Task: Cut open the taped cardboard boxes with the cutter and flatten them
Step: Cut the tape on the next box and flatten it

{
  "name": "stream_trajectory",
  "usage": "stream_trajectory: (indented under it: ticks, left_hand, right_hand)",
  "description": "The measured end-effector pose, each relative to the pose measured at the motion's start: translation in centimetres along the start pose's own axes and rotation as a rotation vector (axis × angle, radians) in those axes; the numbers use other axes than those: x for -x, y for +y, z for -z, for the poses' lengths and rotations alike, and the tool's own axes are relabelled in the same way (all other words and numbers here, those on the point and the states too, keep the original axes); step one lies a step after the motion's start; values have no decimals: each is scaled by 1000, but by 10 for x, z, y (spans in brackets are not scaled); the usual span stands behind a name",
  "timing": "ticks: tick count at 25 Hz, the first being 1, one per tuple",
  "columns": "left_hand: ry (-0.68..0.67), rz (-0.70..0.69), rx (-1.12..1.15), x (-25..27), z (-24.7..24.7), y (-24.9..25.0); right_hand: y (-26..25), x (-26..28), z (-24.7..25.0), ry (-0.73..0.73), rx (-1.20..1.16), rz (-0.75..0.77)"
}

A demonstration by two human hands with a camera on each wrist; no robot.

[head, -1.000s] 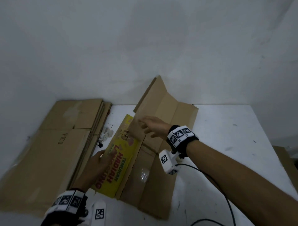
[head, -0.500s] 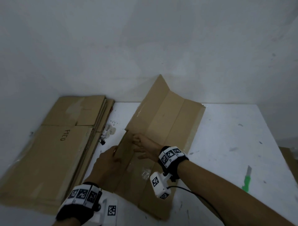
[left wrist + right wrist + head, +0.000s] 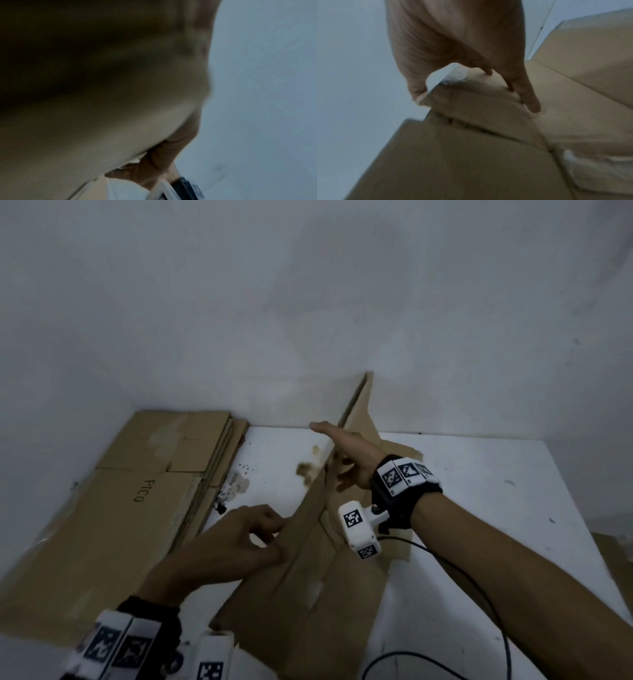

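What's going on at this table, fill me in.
A person is flattening an opened cardboard box on a white table. The left hand grips the box's left edge near the middle, fingers curled onto it. The right hand holds a raised panel farther back, thumb on one side and fingers on the other. The box is partly collapsed, with that far panel standing up against the wall. A stack of flattened boxes lies to the left. No cutter is in view.

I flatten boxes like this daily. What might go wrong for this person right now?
The opened box is half folded, one panel standing on edge; it may spring back if the left hand loosens its pinch. The right hand grips a raw cardboard edge, which might scrape its fingers.
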State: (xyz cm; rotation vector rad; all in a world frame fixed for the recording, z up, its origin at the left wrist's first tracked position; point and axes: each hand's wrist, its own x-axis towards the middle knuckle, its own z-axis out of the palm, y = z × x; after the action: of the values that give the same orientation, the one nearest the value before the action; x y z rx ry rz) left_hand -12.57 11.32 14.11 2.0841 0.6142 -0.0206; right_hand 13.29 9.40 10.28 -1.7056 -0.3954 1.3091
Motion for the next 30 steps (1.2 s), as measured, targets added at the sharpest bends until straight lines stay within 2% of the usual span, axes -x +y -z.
stream_trajectory:
  ticks: [2, 4, 6, 7, 9, 10, 14, 18, 21, 24, 30]
  left_hand:
    - [-8, -55, -29, -1, -17, 23]
    - [-92, -56, -5, -1, -26, 39]
    - [-141, -6, 152, -4, -25, 43]
    - [-83, 20, 254, -7, -25, 36]
    - [122, 162, 470, -20, -29, 6]
    - [176, 269, 535, -27, -36, -12]
    - [109, 646, 720, -43, -91, -72]
    - [5, 783, 567, -45, -135, -79]
    - [-7, 800, 429, -46, -155, -85]
    - [-27, 757, 316, -48, -164, -91]
    - [182, 573, 477, -36, -151, -108]
  right_hand:
    - [-5, 5, 3, 60, 12, 18]
    - [-5, 14, 11, 54, -49, 49]
    - [-2, 26, 25, 12, -199, 75]
    - [-1, 34, 33, -23, -287, 86]
    - [4, 50, 53, -104, -467, 130]
    - [7, 58, 64, -142, -545, 152]
    - [42, 80, 106, -116, -584, 157]
    - [97, 80, 144, -25, -582, 85]
    - [126, 71, 169, 47, -504, 38]
    - [146, 60, 181, 79, -337, 5]
    - [154, 58, 184, 182, -226, -10]
